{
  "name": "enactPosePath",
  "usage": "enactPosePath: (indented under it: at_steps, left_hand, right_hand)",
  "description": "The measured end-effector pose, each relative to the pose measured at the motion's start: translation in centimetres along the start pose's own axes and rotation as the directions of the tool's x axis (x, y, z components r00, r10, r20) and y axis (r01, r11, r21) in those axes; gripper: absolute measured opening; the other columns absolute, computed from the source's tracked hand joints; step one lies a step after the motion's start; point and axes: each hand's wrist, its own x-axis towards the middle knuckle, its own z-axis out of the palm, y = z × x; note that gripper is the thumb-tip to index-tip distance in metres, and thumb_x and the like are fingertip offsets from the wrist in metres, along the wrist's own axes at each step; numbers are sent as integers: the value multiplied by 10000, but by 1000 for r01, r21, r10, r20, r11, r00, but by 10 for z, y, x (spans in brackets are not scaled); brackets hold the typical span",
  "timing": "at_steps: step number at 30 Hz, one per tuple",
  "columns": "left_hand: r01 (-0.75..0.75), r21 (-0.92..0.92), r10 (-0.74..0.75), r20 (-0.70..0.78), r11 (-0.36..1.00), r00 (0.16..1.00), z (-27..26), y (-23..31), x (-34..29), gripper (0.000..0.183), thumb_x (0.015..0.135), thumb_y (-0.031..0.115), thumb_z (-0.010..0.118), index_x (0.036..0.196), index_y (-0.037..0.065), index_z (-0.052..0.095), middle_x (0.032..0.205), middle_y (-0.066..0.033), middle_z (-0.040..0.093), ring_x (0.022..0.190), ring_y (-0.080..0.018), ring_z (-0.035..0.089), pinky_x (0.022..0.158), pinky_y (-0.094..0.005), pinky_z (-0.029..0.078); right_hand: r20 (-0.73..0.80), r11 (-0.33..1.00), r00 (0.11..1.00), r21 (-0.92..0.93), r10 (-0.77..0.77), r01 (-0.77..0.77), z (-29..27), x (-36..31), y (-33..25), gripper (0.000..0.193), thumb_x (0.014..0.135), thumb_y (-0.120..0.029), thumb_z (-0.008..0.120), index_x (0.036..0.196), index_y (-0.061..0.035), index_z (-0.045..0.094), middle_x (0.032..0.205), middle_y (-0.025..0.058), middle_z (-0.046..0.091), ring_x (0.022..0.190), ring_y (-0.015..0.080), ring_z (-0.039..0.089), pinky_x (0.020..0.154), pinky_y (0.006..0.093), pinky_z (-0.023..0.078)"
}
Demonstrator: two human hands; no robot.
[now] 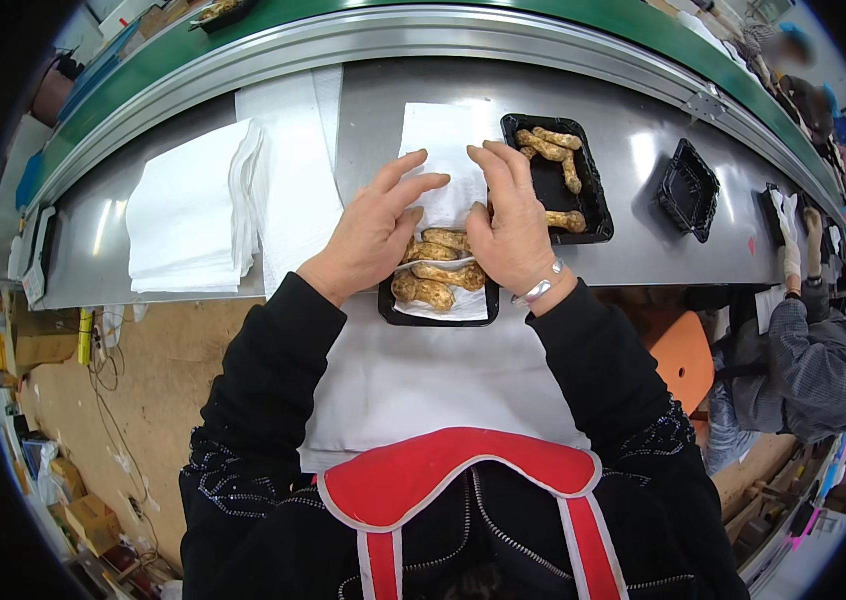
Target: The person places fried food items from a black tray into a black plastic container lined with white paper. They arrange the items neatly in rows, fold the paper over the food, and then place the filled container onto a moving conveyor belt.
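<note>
The fingers of both hands are spreading loosely, neither clenching nor visibly grasping anything. The left hand (pixel 373 225) and the right hand (pixel 518 215) are arching toward each other, thumbs inward and nearer the body, fingertips pointing away over the paper (pixel 443 150). Whether the thumbs or the hidden undersides are touching the tray's contents, the picture is not showing.

Just nearer the body than the thumbs, the mushrooms (pixel 433 290) are lying crosswise in a black tray (pixel 438 321), with a fold of white liner (pixel 443 264) separating two rows. The step in hand seems to be settling them in the lined tray; the next move appears to be calling for light, even fingertips, since the knobbly pieces could shift or bruise.

Both wrists are bending slightly inward, the forearms are reaching up from either side of the body, and a bracelet (pixel 540 286) is circling the right wrist.

Just right of the right fingers, a second tray (pixel 597 215) is holding more mushrooms; farther right, a bare tray (pixel 688 190) is sitting alone. Well left of the left fingers, a paper stack (pixel 188 210) is waiting. Far right, a co-worker (pixel 808 365) is sitting, gloved hand at the table (pixel 371 120).
</note>
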Motion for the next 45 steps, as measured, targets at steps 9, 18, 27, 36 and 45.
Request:
enactPosePath:
  at_steps: [9, 18, 27, 36, 45]
  left_hand:
    - [7, -124, -9, -13, 992, 1000, 1, 2, -2, 498, 953, -96, 486, 1385, 115, 610, 1581, -100, 415, 1411, -270, 468, 1054, -342, 463]
    - [-6, -3, 5, -73, 1000, 997, 0, 5, -15, 417, 914, -24, 598, 1306, 105, 657, 1536, -134, 444, 1353, -318, 496, 1085, -400, 414]
    - [-104, 380, 122, -22, 919, 992, 0, 16, -33, 302, 868, 158, 745, 1162, 96, 719, 1029, -46, 622, 1051, -248, 561, 969, -393, 339]
    - [-97, 372, 115, -24, 923, 993, 2, 14, -33, 248, 879, 179, 746, 1110, 94, 726, 989, -32, 617, 1011, -233, 559, 939, -384, 349]
    - [-65, 332, 69, -1, 941, 998, 2, 19, -29, 309, 906, 158, 704, 1206, 87, 707, 1011, -40, 610, 1041, -234, 541, 951, -379, 348]
  right_hand:
    - [140, 865, 902, -257, -407, 430, -10, -13, -4, 227, 774, -155, 720, 981, -64, 703, 1017, 75, 610, 1031, 292, 549, 962, 443, 375]
    - [215, 900, 916, -209, -339, 382, -8, -12, 0, 194, 769, -132, 713, 954, -71, 721, 927, 67, 593, 942, 276, 550, 923, 428, 373]
    - [254, 915, 916, -179, -311, 361, -12, -11, 2, 158, 801, -84, 682, 948, -83, 742, 930, 63, 605, 942, 268, 555, 926, 417, 366]
    - [307, 915, 915, -222, -262, 337, -16, -13, 8, 163, 822, -131, 725, 979, -89, 740, 946, 40, 624, 960, 249, 561, 947, 401, 366]
    - [348, 958, 920, -147, -181, 245, -24, -9, 10, 148, 873, -202, 691, 966, -99, 743, 971, 43, 644, 1002, 255, 572, 937, 409, 369]
